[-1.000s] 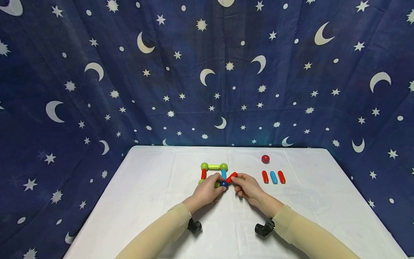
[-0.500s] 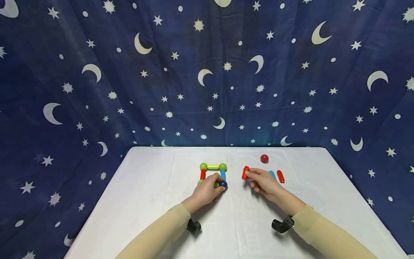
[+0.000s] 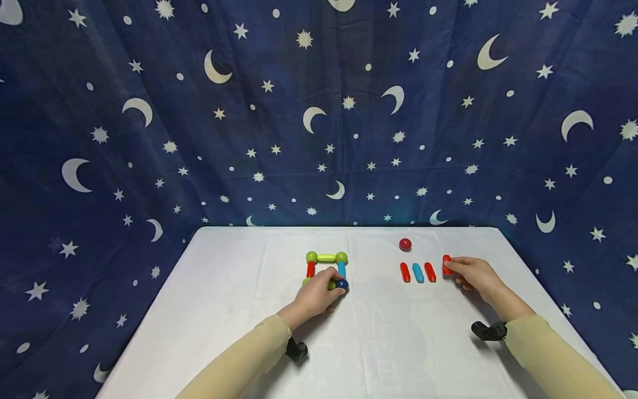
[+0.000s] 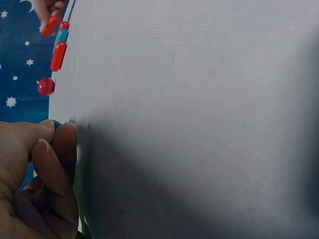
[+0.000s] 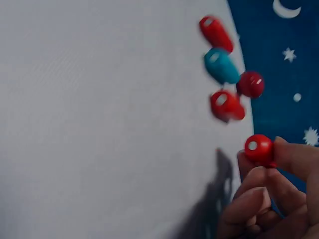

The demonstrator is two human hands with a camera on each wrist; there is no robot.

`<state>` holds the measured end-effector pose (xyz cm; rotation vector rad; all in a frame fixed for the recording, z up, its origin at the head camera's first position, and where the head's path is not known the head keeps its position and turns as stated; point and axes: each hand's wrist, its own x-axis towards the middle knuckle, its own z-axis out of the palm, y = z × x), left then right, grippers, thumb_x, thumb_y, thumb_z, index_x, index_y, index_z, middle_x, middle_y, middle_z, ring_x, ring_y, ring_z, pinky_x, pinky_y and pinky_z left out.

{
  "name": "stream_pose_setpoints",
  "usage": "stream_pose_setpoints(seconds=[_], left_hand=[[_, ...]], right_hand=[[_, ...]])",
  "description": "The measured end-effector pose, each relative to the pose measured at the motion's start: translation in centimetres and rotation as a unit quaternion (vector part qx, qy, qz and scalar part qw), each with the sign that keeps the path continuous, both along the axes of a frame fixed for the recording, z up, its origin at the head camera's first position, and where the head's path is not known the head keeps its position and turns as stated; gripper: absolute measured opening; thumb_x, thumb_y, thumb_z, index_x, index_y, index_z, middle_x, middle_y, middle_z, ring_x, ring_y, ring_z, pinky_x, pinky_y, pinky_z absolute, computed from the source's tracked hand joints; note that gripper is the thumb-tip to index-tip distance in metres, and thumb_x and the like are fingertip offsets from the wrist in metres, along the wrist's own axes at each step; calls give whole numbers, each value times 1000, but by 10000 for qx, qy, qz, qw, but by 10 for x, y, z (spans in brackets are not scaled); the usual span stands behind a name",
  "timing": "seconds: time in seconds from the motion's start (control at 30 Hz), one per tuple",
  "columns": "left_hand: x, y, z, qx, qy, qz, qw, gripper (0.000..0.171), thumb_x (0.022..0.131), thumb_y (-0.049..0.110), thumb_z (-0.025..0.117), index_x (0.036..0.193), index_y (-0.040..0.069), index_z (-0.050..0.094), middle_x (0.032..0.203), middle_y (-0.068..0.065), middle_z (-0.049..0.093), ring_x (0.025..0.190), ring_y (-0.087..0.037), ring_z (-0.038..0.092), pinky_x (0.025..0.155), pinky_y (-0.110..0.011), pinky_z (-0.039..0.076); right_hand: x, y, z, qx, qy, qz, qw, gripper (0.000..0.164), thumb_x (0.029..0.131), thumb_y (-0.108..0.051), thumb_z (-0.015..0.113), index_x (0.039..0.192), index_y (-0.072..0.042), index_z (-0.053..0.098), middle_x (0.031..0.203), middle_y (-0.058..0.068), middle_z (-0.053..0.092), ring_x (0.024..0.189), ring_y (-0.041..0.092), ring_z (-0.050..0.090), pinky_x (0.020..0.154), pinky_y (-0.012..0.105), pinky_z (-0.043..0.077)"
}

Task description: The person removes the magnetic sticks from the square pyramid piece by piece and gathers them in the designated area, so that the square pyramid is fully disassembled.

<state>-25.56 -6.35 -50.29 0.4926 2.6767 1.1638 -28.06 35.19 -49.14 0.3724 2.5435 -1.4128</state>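
Note:
My left hand (image 3: 315, 293) pinches a dark blue ball (image 3: 341, 285) between thumb and fingers, at the near right corner of a small square of balls and rods. That square has green balls (image 3: 341, 257) at its other corners, a yellow-green rod (image 3: 326, 258) at the back, a red rod (image 3: 310, 269) on the left and a light blue rod (image 3: 341, 270) on the right. My hand partly hides its near side. Over at the right, thumb and fingers of my right hand (image 3: 476, 277) pinch another red rod (image 5: 259, 149) by its end, beside a row of loose rods.
Two red rods (image 3: 405, 272) with a light blue rod (image 3: 417, 272) between them lie in a row on the white tabletop (image 3: 423, 343). Behind the row sits a red ball (image 3: 405, 244). A dark blue star-and-moon cloth (image 3: 279, 138) hangs behind the table.
My right hand has carried its red rod away from the square, rightward past the row of loose rods. My left hand has stayed on the blue ball.

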Motion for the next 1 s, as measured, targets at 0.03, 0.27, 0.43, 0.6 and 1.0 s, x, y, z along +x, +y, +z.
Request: stream_pose_setpoints(seconds=[0.03,0.27,0.43,0.6,1.0], left_hand=[[0,0,0,1,-2,-6,10000,24,98,20,72,119,14,62,102,-1,67,50,-14,63,47,-31,52],[0,-1,0,45,1,1,10000,24,98,21,72,119,15,63,101,0,67,50,-14,62,48,-31,52],[0,-1,0,63,-31,-10,10000,25,98,20,72,120,15,63,100,0,66,50,-13,61,47,-31,51],[0,-1,0,56,5,-14,10000,24,98,20,72,119,15,63,100,0,66,50,-14,62,48,-32,52],[1,-1,-1,47,46,-3,10000,25,98,21,72,121,15,62,101,0,66,49,-13,61,47,-31,51]], right_hand=[[0,3,-3,133,-35,28,9999,69,101,-39,65,144,12,46,90,3,62,75,18,55,64,29,49],[-3,4,-13,508,110,116,9986,61,98,-34,69,137,12,54,91,8,62,76,22,54,61,30,48],[-2,-1,-13,492,153,164,9985,59,99,-34,68,135,11,55,89,7,61,75,21,53,61,31,48],[-1,-4,-13,550,155,62,9983,58,98,-35,69,133,10,57,89,7,60,75,22,53,61,32,48],[0,-9,-16,710,273,-77,9971,57,98,-38,68,131,7,59,94,10,61,81,26,53,59,31,46]])
